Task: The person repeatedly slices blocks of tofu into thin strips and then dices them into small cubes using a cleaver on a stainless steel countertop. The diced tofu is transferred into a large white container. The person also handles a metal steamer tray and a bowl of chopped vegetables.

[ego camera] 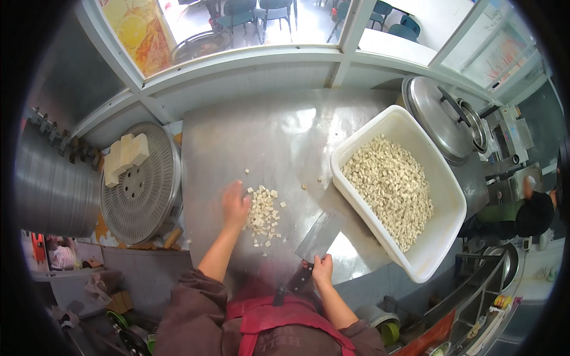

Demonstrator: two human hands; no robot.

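On the steel worktop [213, 133] lies a small pile of pale diced cubes [263, 211], with a few loose cubes around it. My left hand [235, 202] is at the pile's left edge, slightly blurred, its fingers touching or very near the cubes. My right hand [321, 269] grips the dark riveted handle of a cleaver [320, 233], whose broad blade points away from me over the worktop. To the right, a white plastic tub [387, 227] holds a large heap of similar cubes [387, 187].
Pale blocks [127, 153] rest on a round perforated metal tray [151, 191] at left, beside a tall metal cylinder [58, 178]. A large lidded pot [436, 115] stands behind the tub. Another person [534, 213] is at far right. A windowed partition [249, 58] borders the worktop's back.
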